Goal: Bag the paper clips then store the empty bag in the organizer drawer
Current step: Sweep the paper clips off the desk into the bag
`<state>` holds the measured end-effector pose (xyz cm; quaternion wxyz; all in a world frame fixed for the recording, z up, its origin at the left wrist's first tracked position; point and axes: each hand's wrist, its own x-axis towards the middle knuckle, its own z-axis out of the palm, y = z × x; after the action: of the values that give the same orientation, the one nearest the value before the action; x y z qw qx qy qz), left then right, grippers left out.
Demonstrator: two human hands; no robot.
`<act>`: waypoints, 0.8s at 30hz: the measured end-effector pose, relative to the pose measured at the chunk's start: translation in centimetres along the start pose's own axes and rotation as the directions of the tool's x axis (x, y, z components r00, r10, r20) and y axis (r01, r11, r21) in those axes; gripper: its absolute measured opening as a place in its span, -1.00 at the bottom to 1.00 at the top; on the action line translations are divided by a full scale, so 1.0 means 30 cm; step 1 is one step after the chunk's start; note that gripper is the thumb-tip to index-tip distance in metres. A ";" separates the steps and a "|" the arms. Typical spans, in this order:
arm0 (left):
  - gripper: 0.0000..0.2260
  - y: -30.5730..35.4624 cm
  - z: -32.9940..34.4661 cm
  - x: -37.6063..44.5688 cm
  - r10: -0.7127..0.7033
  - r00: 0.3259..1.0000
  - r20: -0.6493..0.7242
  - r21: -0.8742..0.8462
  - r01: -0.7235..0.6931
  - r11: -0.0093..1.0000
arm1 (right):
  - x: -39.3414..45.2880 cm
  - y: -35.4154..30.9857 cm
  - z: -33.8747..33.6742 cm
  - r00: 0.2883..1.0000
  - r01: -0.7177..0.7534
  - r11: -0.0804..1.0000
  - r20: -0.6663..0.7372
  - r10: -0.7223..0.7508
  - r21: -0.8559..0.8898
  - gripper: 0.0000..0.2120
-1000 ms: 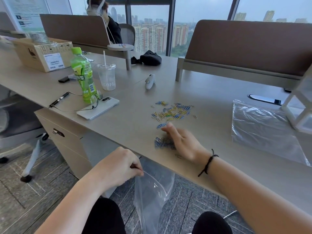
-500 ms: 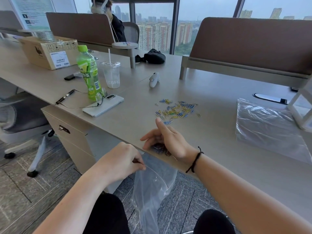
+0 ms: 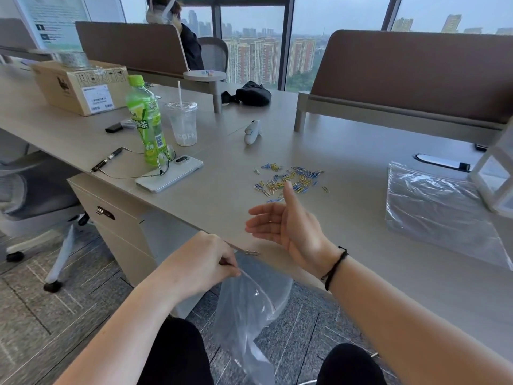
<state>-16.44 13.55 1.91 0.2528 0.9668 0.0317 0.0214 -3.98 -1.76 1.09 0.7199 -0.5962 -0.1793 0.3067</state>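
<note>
My left hand point(image 3: 205, 262) pinches the rim of a clear plastic bag point(image 3: 249, 309) that hangs below the desk's front edge. My right hand point(image 3: 286, 226) hovers open above the desk edge, palm turned left, thumb up, holding nothing. A scatter of blue and yellow paper clips point(image 3: 288, 180) lies on the desk just beyond that hand. One clip point(image 3: 252, 252) sits at the very edge of the desk beside my left hand. A second clear bag point(image 3: 438, 209) lies flat at the right. The white organizer point(image 3: 497, 184) stands at the right border, partly cut off.
On the desk point(image 3: 222, 195) to the left are a green bottle point(image 3: 145, 123), a plastic cup point(image 3: 183, 123), a phone point(image 3: 170, 173) with glasses, a pen point(image 3: 107, 159) and a cardboard box point(image 3: 80, 84). A white controller point(image 3: 252, 132) lies behind the clips. A person sits beyond the divider.
My right hand swept a small pile of clips toward the desk edge over the bag, then lifted and opened. The pile is gone from the desk; my left hand kept its hold on the bag.
</note>
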 end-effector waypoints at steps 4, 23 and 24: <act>-0.87 -0.003 0.000 -0.006 -0.008 1.000 -0.004 0.030 0.008 1.000 | -0.011 0.000 -0.040 1.000 0.012 0.998 -0.028 -0.014 -0.068 -0.25; -0.65 0.003 -0.031 -0.003 -0.048 0.999 -0.009 0.030 0.048 0.998 | -0.211 -0.102 0.032 0.895 0.359 0.365 0.428 0.124 -0.859 -0.58; -0.65 0.007 -0.032 -0.003 -0.053 0.999 -0.007 0.023 0.053 0.998 | -0.220 -0.095 0.038 0.885 0.373 0.292 0.432 0.174 -0.881 -0.51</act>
<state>-16.57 13.83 2.85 0.2420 0.9684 0.0583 0.0174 -8.96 -5.52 4.81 0.1801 -0.8023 -0.5244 0.2212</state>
